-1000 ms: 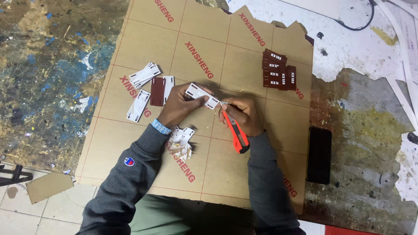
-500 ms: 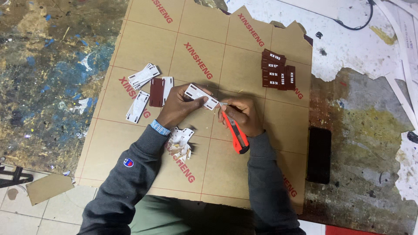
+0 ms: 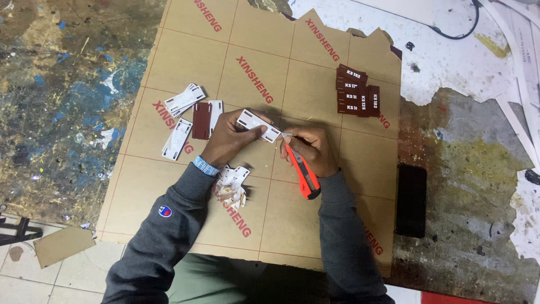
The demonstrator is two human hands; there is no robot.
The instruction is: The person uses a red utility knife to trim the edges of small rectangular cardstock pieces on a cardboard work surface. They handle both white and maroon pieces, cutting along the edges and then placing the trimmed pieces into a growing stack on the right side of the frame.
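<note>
i see my right hand (image 3: pixel 313 150) closed around the orange utility knife (image 3: pixel 301 171), handle running back toward me and to the right, blade end pointing far-left at the right tip of the white tag (image 3: pixel 259 125); the blade tip seems to touch that end, though it is too small to be sure; my left hand (image 3: pixel 228 138) pinches the tag from its left side, fingers curled over the far edge and thumb beneath, so the tag lies between the two hands with its long axis sloping from far-left down to near-right; the left hand is the nearer of the two, already on it, the right reaches it only through the knife; the tag itself is a small flat white rectangle with a slot cut at its end (its face looks papered over); outward from there, a crumpled heap of peeled paper (image 3: pixel 232 184) sits just near of my left wrist; more white tags (image 3: pixel 184 100) and a dark brown tag (image 3: pixel 201 120) lie to the left, a stack of brown lettered tags (image 3: pixel 356 93) far-right, all on the tan sheet (image 3: pixel 185 50); a black phone (image 3: pixel 411 200) rests off its right edge.
</note>
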